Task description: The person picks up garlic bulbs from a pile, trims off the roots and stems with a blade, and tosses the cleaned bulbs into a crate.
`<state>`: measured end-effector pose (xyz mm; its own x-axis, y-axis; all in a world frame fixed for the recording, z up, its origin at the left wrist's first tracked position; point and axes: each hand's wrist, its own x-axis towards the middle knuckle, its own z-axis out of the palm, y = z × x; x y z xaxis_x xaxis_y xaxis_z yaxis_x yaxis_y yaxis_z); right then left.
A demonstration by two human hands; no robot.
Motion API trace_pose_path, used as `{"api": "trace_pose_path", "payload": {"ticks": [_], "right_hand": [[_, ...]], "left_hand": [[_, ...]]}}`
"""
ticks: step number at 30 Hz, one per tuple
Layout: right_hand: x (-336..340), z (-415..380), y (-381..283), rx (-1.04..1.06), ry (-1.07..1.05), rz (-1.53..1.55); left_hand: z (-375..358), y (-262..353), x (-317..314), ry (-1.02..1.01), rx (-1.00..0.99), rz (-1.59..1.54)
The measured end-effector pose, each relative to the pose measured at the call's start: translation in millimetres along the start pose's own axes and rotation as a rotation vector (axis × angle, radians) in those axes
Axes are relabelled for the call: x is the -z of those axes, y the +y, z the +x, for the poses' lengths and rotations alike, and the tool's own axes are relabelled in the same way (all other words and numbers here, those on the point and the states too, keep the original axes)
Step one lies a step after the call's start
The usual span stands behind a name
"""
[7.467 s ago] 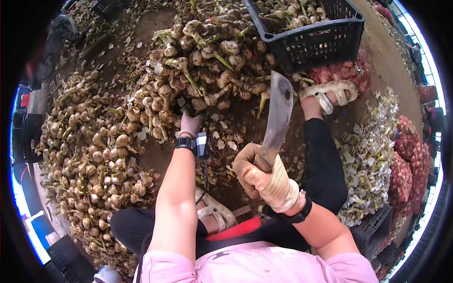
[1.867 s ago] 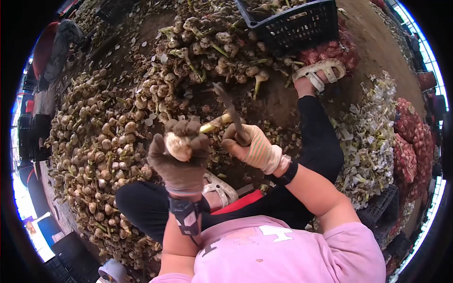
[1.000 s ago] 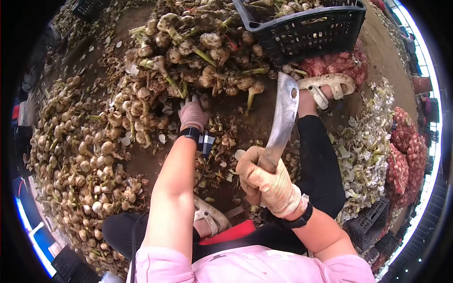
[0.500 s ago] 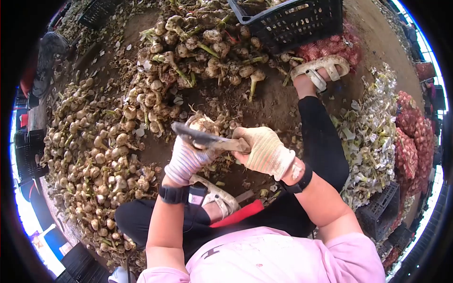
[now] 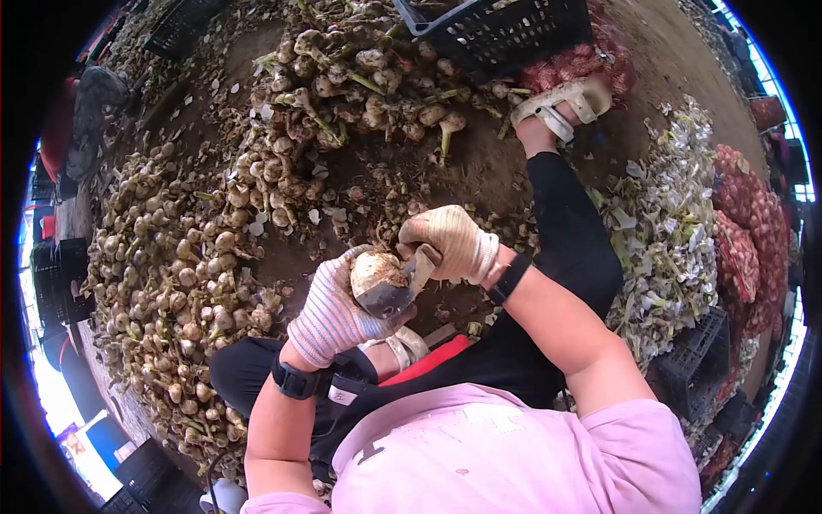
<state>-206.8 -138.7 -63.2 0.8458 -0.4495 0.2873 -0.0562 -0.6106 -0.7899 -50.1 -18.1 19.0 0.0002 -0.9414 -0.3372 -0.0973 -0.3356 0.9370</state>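
Observation:
My left hand [image 5: 328, 310], in a striped knit glove, is wrapped round a pale garlic bulb [image 5: 373, 269]. In my right hand [image 5: 451, 242], also gloved, is a knife [image 5: 387, 297] with a broad dark blade, its handle gripped in closed fingers. The blade lies against the lower side of the bulb, facing my body, and covers part of it. Both hands are close together above my lap. Ahead of them is a heap of garlic bulbs with stems [image 5: 291, 154], and to the left spreads a pile of garlic bulbs [image 5: 171, 291].
A black plastic crate [image 5: 505, 38] stands at the top, by a red mesh sack [image 5: 582, 64] and my sandalled foot [image 5: 561, 107]. On the right are a mound of trimmings [image 5: 659, 248], full red mesh sacks [image 5: 753, 240] and another dark crate [image 5: 698, 355].
The knife has swung from across the top of the bulb to its lower side, blade turned downward. My right hand has shifted up and slightly left; the bulb now shows more fully.

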Motion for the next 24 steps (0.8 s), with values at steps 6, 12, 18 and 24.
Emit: {"api": "trace_pose_path", "payload": {"ticks": [6, 12, 18, 24], "right_hand": [[4.7, -13.6, 45.9, -0.411, 0.206, 0.013], [6.9, 8.9, -18.6, -0.522, 0.172, 0.581], [6.8, 10.0, -44.2, -0.767, -0.004, 0.804], [-23.3, 10.1, -32.6, -0.503, 0.07, 0.572]], "left_hand": [[-25.9, 14.2, 23.3, -0.241, -0.22, 0.01], [-7.1, -20.5, 30.7, 0.205, -0.159, -0.545], [4.1, -10.8, 17.0, 0.255, -0.216, -1.111], [27.3, -14.5, -20.8, 0.061, -0.547, -1.695]]}}
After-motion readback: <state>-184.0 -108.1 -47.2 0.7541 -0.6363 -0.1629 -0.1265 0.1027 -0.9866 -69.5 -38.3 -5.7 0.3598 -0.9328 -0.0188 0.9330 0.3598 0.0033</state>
